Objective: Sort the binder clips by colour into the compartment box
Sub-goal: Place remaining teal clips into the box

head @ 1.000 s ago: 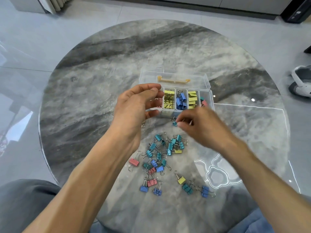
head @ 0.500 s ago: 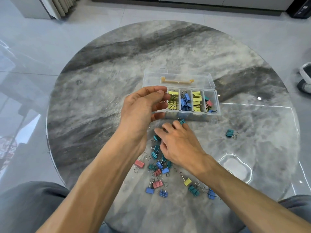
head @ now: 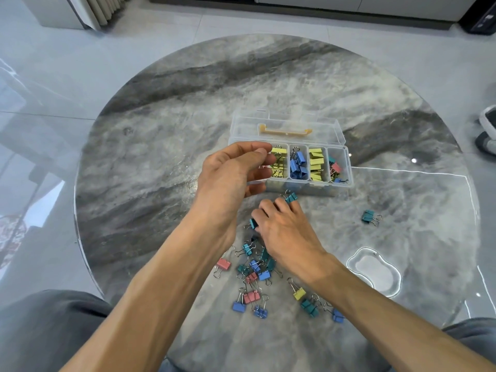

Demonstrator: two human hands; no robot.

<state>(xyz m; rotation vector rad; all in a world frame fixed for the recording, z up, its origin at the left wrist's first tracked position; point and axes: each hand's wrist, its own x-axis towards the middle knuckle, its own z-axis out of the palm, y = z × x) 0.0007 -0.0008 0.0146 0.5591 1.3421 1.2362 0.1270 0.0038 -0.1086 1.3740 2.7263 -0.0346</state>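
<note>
Head view looks down on a round grey marbled desk where a clear plastic compartment box stands open, its compartments holding yellow, blue and a few mixed binder clips. Loose teal, blue, pink and yellow binder clips lie scattered near the desk's front edge, and one teal clip sits well apart to the right. The left hand hovers at the box's left end, fingers curled toward the thumb; whether it pinches a clip I cannot tell. The right hand rests on the pile, fingers curled over teal clips. Picking is the step in hand, with most sorting left. Next comes lifting one colour cleanly and dropping it into its matching compartment.
</note>
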